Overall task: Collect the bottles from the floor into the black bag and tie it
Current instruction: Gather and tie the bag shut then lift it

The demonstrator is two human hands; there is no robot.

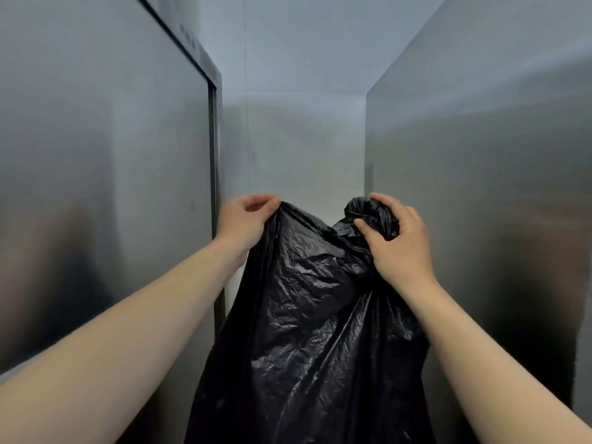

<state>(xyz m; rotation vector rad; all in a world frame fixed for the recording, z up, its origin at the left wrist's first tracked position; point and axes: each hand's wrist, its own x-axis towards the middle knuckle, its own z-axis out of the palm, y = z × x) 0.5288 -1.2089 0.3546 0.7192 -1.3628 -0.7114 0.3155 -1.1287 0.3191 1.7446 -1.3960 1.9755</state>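
Note:
A large crinkled black bag hangs in front of me, filling the lower middle of the head view. My left hand pinches the bag's top left corner between thumb and fingers. My right hand is closed on a bunched wad of the bag's top edge at the right. Both arms are stretched forward at chest height. No bottles show in the frame; the floor and the bag's inside are hidden.
I stand in a narrow gap between two tall brushed-metal panels, one at the left and one at the right. A pale wall closes the gap straight ahead. A dark vertical frame strip edges the left panel.

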